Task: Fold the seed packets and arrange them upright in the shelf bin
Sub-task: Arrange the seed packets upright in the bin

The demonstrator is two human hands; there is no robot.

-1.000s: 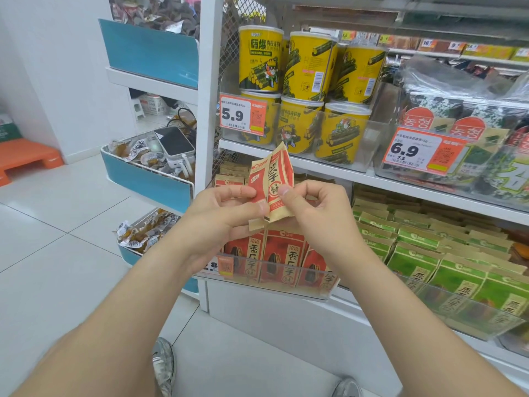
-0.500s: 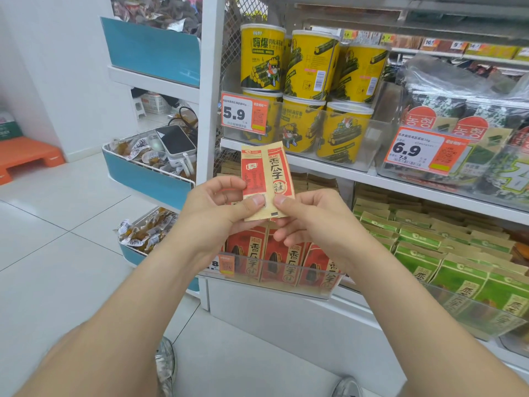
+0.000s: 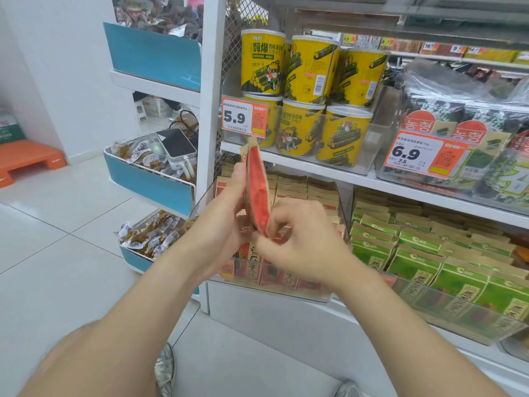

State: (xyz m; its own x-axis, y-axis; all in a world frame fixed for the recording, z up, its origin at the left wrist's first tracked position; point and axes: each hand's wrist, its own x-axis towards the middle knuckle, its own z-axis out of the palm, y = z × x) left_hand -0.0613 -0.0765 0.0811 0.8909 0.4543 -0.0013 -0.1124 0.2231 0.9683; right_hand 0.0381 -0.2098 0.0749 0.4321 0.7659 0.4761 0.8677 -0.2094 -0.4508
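In the head view, a red seed packet is held upright and edge-on just above the clear shelf bin. The packet is gripped along its left side by the left hand, and its lower end is pinched by the curled fingers of the right hand. More red packets are stood in rows in the bin behind the hands, with green packets stacked to the right and yellow canisters set on the shelf above.
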